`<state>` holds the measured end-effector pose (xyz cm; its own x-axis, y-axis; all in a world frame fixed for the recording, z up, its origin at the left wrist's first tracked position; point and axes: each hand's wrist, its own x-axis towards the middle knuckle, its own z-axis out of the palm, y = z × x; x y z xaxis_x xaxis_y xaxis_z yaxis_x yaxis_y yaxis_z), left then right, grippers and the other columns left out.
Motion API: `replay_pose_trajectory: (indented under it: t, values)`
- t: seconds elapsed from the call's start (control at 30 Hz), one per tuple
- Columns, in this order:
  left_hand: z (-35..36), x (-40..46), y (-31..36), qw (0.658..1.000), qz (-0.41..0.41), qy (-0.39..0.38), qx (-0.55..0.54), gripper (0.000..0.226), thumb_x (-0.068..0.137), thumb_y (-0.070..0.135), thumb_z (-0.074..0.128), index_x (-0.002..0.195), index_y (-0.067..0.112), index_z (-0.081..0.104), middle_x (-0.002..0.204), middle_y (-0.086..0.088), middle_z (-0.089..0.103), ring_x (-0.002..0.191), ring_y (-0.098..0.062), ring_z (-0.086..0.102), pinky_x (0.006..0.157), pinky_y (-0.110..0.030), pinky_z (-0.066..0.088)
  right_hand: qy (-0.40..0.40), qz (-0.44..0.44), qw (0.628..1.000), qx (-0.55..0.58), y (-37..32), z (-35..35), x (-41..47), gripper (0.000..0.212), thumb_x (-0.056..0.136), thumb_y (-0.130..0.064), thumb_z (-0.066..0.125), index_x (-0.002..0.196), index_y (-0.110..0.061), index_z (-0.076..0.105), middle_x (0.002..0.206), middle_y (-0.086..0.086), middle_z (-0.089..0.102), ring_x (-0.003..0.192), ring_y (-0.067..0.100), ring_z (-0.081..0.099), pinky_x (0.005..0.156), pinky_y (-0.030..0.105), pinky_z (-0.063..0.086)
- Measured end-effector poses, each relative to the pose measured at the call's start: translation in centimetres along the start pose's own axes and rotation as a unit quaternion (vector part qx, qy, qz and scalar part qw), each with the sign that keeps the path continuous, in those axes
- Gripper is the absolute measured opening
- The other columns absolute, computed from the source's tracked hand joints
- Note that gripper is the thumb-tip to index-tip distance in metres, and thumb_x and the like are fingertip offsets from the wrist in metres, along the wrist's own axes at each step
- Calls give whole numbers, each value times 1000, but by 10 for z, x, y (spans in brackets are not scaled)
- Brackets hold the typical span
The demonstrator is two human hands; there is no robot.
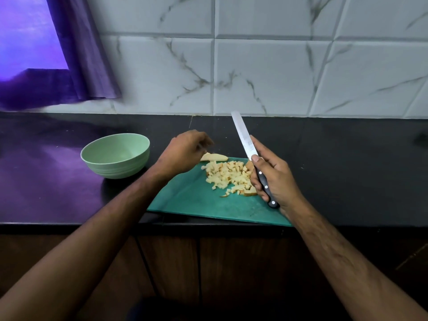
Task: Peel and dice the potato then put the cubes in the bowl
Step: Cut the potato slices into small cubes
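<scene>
Marble-veined grey tiles back a black counter (347,163), with a purple curtain (69,66) hanging far to the left of the green cutting board (196,200), the landmark on which the work lies. Left of the board, and apart from it, a pale green bowl (115,155) stands upright with nothing visible in it. On the board's far right part sits a heap of potato cubes (228,176), and an uncut slice (214,157) rests at the board's far edge. Over that edge the left hand (185,150) hovers with fingers loosely curled, holding nothing that can be seen. Above the board's right side the right hand (269,179) grips the knife (251,156) by its black handle, blade raised and pointing away. Dicing looks nearly done; next the last slice likely needs cutting, then the cubes gathering and carrying leftward to the bowl.
</scene>
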<state>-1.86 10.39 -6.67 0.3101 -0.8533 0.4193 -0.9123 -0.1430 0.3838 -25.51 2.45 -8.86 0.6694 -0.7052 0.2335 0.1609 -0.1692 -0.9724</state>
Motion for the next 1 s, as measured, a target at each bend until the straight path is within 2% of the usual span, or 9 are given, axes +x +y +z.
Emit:
replay_pose_trajectory:
  t: [0.07, 0.17, 0.43, 0.57, 0.67, 0.77, 0.83, 0.93, 1.0]
  values:
    - [4, 13, 0, 994, -5, -65, 92, 26, 97, 18, 60, 120, 28, 66, 118, 12, 68, 111, -12, 63, 99, -46, 45, 4, 0, 1000, -1, 0, 0, 0, 49, 107, -16, 48, 150, -38, 46, 57, 5, 44, 40, 8, 38, 32, 21, 33]
    - [7, 27, 5, 979, -5, -143, 147, 28, 96, 25, 65, 124, 29, 62, 120, 13, 67, 116, -12, 59, 100, -46, 32, 7, 0, 1000, -2, 0, 0, 0, 49, 107, -16, 48, 150, -39, 46, 57, 5, 44, 41, 8, 38, 32, 21, 33]
    - [10, 39, 9, 976, -5, -166, 144, 31, 90, 22, 70, 121, 27, 65, 105, 14, 61, 105, -11, 56, 89, -42, 31, 5, 6, 1000, 5, 1, -1, 2, 48, 107, -18, 49, 149, -40, 47, 58, 8, 45, 39, 10, 36, 33, 21, 33]
    - [4, 40, 10, 980, 16, -159, 116, 24, 89, 25, 70, 113, 26, 70, 88, 18, 53, 95, -11, 57, 87, -41, 44, 7, 7, 1000, 6, 1, -2, 2, 48, 107, -18, 49, 150, -40, 47, 58, 8, 45, 38, 10, 36, 33, 20, 33]
    - [-4, 33, 7, 989, 25, -107, 102, 17, 88, 28, 70, 105, 26, 71, 90, 14, 55, 89, -12, 57, 87, -41, 50, 5, 9, 1000, -3, 1, -2, 2, 48, 108, -19, 48, 150, -41, 46, 59, 8, 46, 38, 10, 36, 33, 20, 33]
    - [-19, 21, 4, 999, 1, -46, 4, 18, 87, 17, 71, 105, 20, 68, 93, 6, 65, 83, -10, 64, 77, -21, 51, 5, 4, 1000, -9, 2, -2, 3, 48, 108, -19, 48, 150, -41, 46, 59, 9, 46, 39, 10, 36, 33, 21, 33]
    - [-31, 8, 1, 997, -16, -61, -35, 26, 88, 12, 73, 108, 25, 64, 93, 8, 67, 83, -2, 64, 71, -11, 47, 4, 5, 1000, -11, 2, -2, 3, 48, 107, -19, 48, 149, -42, 46, 60, 10, 46, 38, 10, 36, 32, 21, 33]
    - [-37, -18, -6, 991, -26, -107, -73, 27, 89, 13, 76, 108, 30, 67, 98, 4, 69, 83, -6, 66, 79, -22, 53, 2, 3, 1000, -14, 2, -1, 3, 48, 107, -19, 49, 150, -42, 46, 61, 11, 45, 38, 9, 36, 32, 19, 33]
    - [-35, -33, -11, 986, -46, -127, -96, 22, 90, 16, 76, 108, 29, 74, 99, 3, 69, 84, -7, 68, 78, -18, 51, 1, 2, 1000, -19, 1, 0, 1, 49, 107, -18, 48, 150, -42, 46, 60, 10, 45, 37, 8, 37, 32, 19, 32]
